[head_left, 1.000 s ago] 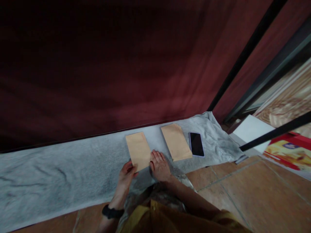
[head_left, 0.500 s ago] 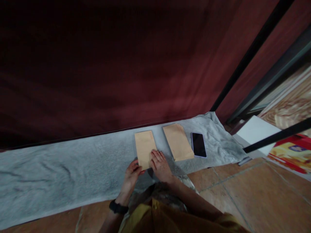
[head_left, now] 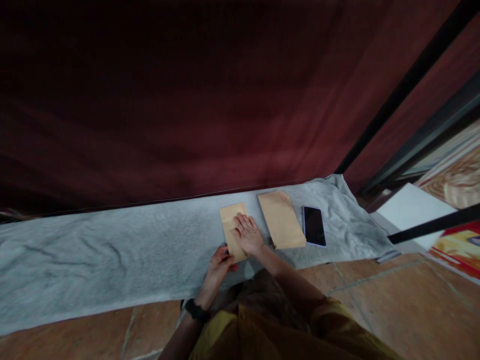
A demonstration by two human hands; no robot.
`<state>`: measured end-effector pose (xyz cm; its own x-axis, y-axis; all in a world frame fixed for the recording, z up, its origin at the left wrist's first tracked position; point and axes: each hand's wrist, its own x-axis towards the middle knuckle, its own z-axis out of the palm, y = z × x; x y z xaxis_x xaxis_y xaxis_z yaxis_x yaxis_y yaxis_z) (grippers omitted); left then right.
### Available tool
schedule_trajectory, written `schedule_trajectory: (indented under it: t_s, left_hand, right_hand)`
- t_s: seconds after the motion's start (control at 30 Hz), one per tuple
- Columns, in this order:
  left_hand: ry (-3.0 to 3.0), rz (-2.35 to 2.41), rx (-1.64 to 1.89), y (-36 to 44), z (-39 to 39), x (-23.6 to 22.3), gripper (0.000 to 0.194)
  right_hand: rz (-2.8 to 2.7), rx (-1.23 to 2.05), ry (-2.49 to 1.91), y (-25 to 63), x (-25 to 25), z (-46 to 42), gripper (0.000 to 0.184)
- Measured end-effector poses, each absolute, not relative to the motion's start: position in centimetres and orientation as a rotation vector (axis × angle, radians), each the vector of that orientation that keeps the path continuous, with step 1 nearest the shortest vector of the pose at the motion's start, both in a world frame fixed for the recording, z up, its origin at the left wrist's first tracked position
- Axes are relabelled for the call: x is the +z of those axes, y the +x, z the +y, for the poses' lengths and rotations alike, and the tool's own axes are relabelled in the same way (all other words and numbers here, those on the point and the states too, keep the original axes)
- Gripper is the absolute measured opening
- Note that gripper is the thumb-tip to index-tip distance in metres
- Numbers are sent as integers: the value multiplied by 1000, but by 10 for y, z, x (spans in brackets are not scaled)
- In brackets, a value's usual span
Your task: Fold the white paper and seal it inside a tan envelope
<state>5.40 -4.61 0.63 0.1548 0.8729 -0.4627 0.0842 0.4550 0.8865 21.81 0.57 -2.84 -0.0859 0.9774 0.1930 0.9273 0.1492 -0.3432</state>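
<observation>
A single tan envelope (head_left: 229, 222) lies on a long grey towel (head_left: 112, 255) spread over the floor. My right hand (head_left: 248, 233) lies flat on top of it, fingers stretched out. My left hand (head_left: 219, 263) pinches the envelope's near corner between thumb and fingers; a black band sits on that wrist. To the right lies a stack of tan envelopes (head_left: 281, 219), and beside it a dark phone (head_left: 314, 226), face up.
A dark red curtain (head_left: 187, 110) hangs right behind the towel. Brown floor tiles (head_left: 375, 295) lie in front. At the right stand black metal bars (head_left: 431, 227), a white sheet (head_left: 410, 210) and a red and yellow box (head_left: 459, 250).
My right hand slid from the towel beside the envelope onto its top. My left hand kept hold of the near corner. The view shifted, so everything sits a little further right.
</observation>
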Motion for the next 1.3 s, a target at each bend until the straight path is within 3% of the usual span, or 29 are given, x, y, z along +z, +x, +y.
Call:
schedule_trajectory:
  t_s: [0.4,0.77,1.03,1.3]
  left_hand:
    - [862,1300,822,55,-49,12,30]
    - [835,1275,825,55,-48,8,34]
    - [833,1287,860,57,-49,8,36]
    - [927,1309,800,59,-52,16,36]
  right_hand:
    - [-1963,209,-1951,228,-27,49,58]
    - [-2112,26,-1627,218,-43,-32,55]
    - [-2231,171,-1523,213,-21,-68,48]
    - [-2203,197,-1492,210,-30,-77,50]
